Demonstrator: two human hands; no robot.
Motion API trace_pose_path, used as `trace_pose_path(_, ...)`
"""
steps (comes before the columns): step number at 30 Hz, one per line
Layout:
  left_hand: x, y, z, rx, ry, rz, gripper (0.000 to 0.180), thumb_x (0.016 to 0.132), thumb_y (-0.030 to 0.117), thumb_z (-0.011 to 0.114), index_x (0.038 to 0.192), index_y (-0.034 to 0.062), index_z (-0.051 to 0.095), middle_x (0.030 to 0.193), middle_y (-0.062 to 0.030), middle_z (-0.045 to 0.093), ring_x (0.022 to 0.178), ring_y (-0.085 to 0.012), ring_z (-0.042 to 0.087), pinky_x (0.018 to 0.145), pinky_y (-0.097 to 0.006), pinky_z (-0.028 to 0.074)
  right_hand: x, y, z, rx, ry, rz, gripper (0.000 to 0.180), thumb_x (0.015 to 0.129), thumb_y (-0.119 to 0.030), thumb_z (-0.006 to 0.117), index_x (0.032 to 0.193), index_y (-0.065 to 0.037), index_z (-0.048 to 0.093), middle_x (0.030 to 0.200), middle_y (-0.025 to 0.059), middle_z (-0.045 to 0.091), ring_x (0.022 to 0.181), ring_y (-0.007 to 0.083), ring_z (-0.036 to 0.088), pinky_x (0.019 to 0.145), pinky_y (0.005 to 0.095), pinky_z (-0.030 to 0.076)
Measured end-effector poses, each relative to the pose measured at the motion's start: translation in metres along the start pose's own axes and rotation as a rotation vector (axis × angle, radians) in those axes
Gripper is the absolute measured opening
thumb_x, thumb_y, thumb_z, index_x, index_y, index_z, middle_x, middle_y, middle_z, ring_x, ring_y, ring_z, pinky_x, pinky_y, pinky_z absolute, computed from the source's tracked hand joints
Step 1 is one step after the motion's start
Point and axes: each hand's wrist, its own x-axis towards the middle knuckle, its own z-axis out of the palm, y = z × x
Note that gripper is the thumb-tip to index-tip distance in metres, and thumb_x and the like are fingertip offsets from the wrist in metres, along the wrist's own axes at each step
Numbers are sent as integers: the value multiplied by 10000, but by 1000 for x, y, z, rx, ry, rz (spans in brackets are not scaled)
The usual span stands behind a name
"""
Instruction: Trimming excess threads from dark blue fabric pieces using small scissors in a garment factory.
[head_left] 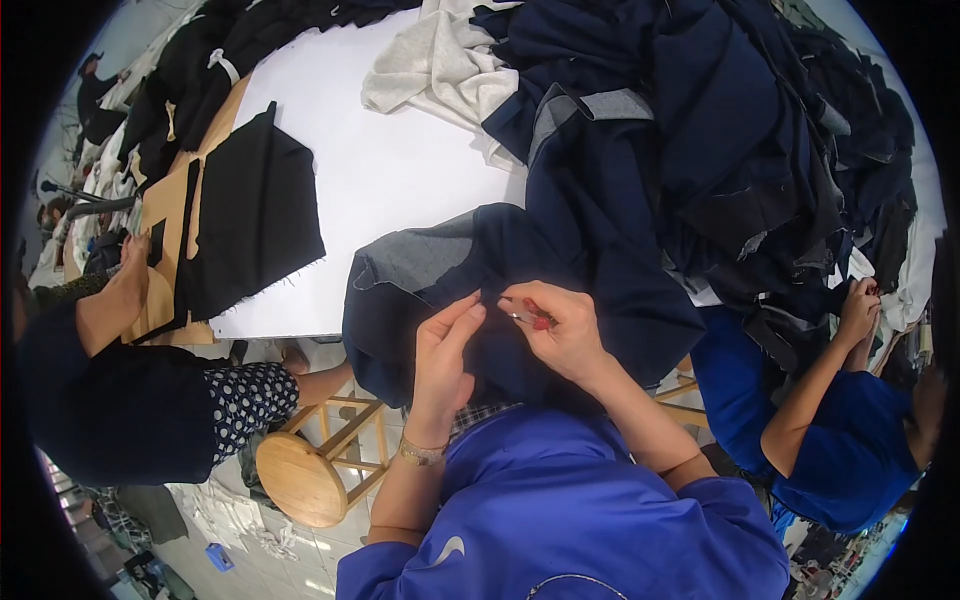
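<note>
Navy cloth point(600, 230) with grey inner sides lies bunched over the table's near edge and hangs toward my lap. My left hand point(445, 345) is closed in a pinch at this cloth, thumb against forefinger; a dark bit of it seems to run between my two hands. In my right hand point(560, 325) is a small tool with red handles and a short metal part, which looks like thread snips point(541, 322). Its fingertips meet close to those of the left. The snips' tip is partly hidden by my fingers.
A white table point(350, 150) bears a black cloth panel point(260, 215), pale grey cloth point(440, 65) and a large navy heap point(740, 120). One co-worker point(110, 390) is at the left, another point(840, 430) at the right. A round wooden stool point(300, 480) stands at my left.
</note>
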Motion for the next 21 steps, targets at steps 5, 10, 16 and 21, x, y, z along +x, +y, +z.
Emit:
trace_pose_path(5,2,2,-2,-62,-10,-47,195,877,45,571,1052,-14,632,978,-80,655,893,-118,602,806,-224,458,-1,2,-1,9,73,-28,219,679,84,575,880,4,607,729,113,624,607,231,623,524,273,476)
trace_pose_path(10,4,2,-1,-45,17,55,181,895,62,559,1044,-12,629,970,-69,650,887,-108,595,807,-218,453,0,-1,-7,-28,106,-28,228,677,119,566,879,17,592,683,102,595,587,194,614,529,253,473)
trace_pose_path(16,6,6,2,119,42,131,170,918,102,540,1020,-11,616,939,-35,632,842,-65,561,773,-201,441,2,-4,-11,56,126,27,105,769,72,576,855,12,576,647,67,569,554,118,565,513,222,431)
trace_pose_path(21,5,9,8,172,47,152,149,927,111,527,995,2,601,905,-4,600,822,-43,522,752,-186,417,1,5,-11,250,92,227,51,861,-36,587,844,9,570,622,-11,516,544,33,447,503,198,363)
